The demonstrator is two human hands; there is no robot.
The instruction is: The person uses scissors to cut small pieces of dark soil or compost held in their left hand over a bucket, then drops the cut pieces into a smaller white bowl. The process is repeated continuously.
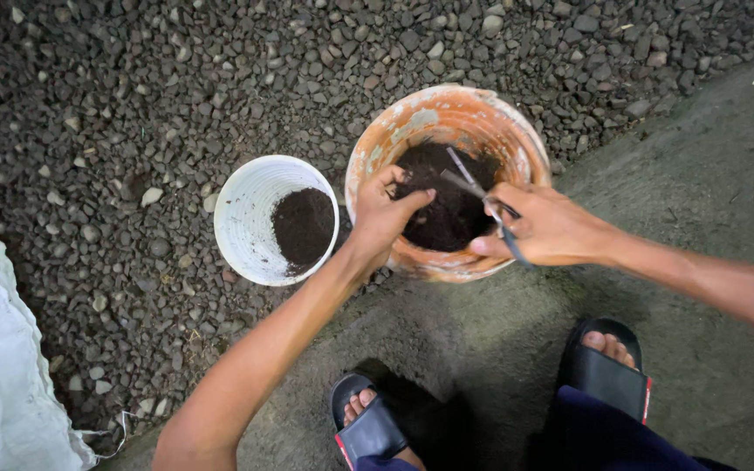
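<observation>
An orange, paint-worn bucket (499, 122) holding dark soil (442, 209) stands on the ground in front of me. My left hand (383, 212) grips its near-left rim, fingers curled over the edge toward the soil. My right hand (544, 228) holds a thin metal tool (473, 183) whose tip pokes into the soil. To the left, a white ribbed pot (246, 209) stands on the gravel with a smaller heap of dark soil (303, 225) inside it.
Dark gravel (133, 113) covers the upper and left ground; a bare concrete strip (700, 157) runs along the right and bottom. A white sack (2, 366) lies at the bottom left. My feet in black sandals (604, 371) rest on the concrete.
</observation>
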